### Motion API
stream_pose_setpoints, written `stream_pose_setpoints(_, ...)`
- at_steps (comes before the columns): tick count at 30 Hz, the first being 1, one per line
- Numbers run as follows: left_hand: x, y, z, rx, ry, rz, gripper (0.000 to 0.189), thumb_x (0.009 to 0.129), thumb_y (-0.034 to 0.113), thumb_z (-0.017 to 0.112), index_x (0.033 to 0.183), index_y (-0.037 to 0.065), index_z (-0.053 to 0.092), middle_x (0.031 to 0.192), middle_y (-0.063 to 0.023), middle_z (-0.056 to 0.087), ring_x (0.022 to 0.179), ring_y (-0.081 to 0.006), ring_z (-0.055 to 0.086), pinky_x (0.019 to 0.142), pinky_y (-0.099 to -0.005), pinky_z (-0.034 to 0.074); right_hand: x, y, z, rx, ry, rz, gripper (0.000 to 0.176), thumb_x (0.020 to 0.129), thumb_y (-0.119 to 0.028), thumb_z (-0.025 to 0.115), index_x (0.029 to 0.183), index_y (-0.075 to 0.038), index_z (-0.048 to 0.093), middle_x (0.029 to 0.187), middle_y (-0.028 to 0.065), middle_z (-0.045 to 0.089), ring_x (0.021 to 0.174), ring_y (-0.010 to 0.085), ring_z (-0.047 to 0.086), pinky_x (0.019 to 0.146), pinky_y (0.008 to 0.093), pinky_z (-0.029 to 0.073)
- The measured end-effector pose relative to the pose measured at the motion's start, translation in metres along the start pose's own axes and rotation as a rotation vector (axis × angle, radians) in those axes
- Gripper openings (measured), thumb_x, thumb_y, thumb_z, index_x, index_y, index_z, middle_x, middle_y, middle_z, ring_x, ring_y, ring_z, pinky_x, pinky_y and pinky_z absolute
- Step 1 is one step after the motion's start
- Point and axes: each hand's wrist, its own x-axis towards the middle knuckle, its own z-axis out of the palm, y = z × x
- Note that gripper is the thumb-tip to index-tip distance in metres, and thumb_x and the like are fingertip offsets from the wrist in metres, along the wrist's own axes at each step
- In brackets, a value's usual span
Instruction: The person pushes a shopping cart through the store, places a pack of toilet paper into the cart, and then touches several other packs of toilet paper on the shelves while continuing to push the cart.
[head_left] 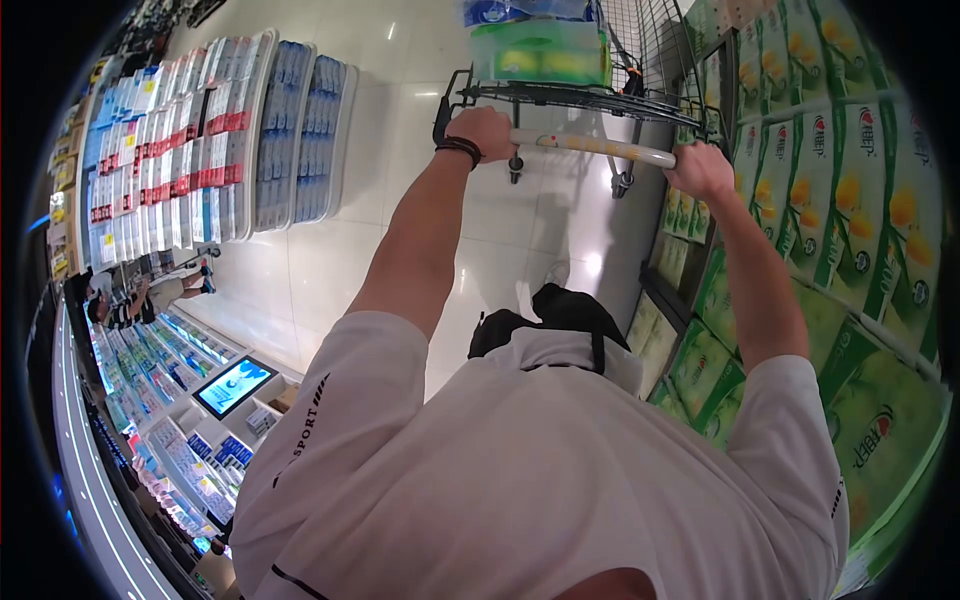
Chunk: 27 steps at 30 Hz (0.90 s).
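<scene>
One person (138, 303) and one lit screen (235, 387) are at left; one shopping cart (580, 97) is ahead, carrying at least two packs (a blue pack (522, 12), a green pack (542, 58)). Both arms reach forward: the left hand (483, 134) is curled around the cart handle's (600, 147) left end, the right hand (703, 171) around its right.
</scene>
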Motion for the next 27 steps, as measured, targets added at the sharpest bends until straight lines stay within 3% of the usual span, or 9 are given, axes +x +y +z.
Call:
stream_pose_setpoints(4,0.046,-0.007,-0.010,0.036,0.084,0.004,0.039,0.085,0.046,0.064,0.094,0.010,0.078,0.089,-0.0180,0.075,0.087,-0.0366,0.073,0.081,-0.0457,0.060,0.038,0.024,-0.008,-0.016,0.021,-0.020,0.027,0.079,-0.031,0.063,0.085,-0.009,0.077,0.084,0.0195,0.073,0.082,0.0396,0.071,0.079,0.0471,0.059)
stream_pose_setpoints(18,0.204,-0.048,-0.108,0.029,0.104,0.021,0.039,0.081,0.046,0.066,0.094,0.012,0.079,0.094,-0.0181,0.075,0.090,-0.0370,0.073,0.083,-0.0460,0.060,0.187,0.086,-0.079,-0.022,0.097,0.027,0.029,0.081,-0.035,0.063,0.082,-0.007,0.073,0.083,0.0182,0.073,0.084,0.0383,0.071,0.078,0.0485,0.058)
stream_pose_setpoints(27,0.373,-0.093,-0.189,0.039,0.144,0.099,0.037,0.076,0.044,0.069,0.093,0.013,0.080,0.093,-0.0189,0.075,0.090,-0.0362,0.074,0.081,-0.0462,0.060,0.331,0.151,-0.133,-0.007,0.099,0.100,0.032,0.076,-0.036,0.068,0.082,-0.006,0.075,0.083,0.0232,0.072,0.080,0.0426,0.070,0.078,0.0490,0.059)
